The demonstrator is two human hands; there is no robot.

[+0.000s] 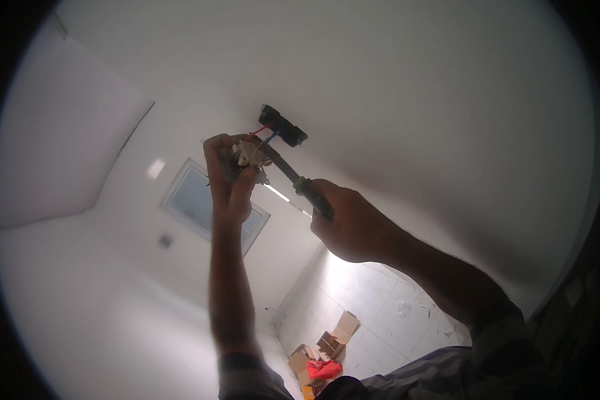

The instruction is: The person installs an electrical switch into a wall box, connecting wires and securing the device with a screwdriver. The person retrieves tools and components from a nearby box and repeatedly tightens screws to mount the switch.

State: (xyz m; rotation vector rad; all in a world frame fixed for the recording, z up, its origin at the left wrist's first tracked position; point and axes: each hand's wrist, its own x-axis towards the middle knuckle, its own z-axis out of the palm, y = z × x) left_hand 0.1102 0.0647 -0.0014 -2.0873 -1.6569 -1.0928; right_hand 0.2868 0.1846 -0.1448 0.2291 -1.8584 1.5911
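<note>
My left hand (228, 192) is raised, its fingers closed round a small white electrical fitting (249, 154), probably the back of a socket or switch. Red and blue wires (263, 131) run from the fitting to a dark wall box (283, 126) just above it. From the right, my right hand (353, 223) grips the dark handle of a screwdriver (303, 187) with a green collar. Its dark shaft slants up and left to the fitting, where the tip is hidden among my left fingers and the wires.
A pale wall (433, 100) fills the upper right. Beyond my left forearm is a framed window (197, 195). Far below, opened cardboard boxes (343, 327) and a red bag (324, 369) lie on the tiled floor (373, 313), with small scraps further right.
</note>
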